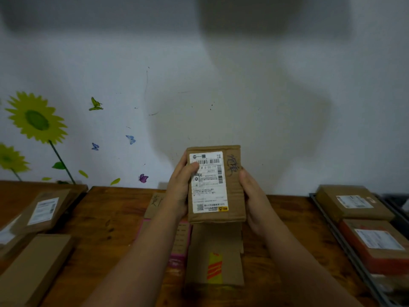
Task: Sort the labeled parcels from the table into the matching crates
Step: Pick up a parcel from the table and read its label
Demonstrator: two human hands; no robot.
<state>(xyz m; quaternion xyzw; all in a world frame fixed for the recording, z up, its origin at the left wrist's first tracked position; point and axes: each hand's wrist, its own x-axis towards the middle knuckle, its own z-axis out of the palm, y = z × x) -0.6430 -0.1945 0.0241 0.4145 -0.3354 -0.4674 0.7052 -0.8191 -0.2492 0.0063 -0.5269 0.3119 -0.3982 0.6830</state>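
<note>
So, biggest first: a pale wall (265, 85) with sunflower and butterfly stickers fills the top half, and below it a wooden counter (106, 218) is spread with cardboard. On the right a grey-framed crate (344, 242) is already loaded with a tan parcel (352, 202) and a red-sided parcel (376, 244), so some sorting looks done. On the left more brown parcels (44, 209) are lying about, though whether a crate sits under them can't be told. In the middle a flat carton (214, 258) with an orange-and-yellow stripe is laid on the counter, with a pink parcel (181, 240) just beside it. The held parcel (235, 193) is kept in the air above that carton, clear of the counter, dead centre of the view. It's taken from both sides: the left grip (179, 185) is wrapped round the left edge with the thumb laid over the label's upper corner, and the right grip (254, 196) is pinched on the right edge, the fingers behind being hidden. Probably it's held like this so the label (208, 187) can be read and a crate picked. Its long axis is stood roughly upright, label face turned to the camera, barcode end up towards the wall, and a handwritten scrawl (232, 166) is seen down the right side.
</note>
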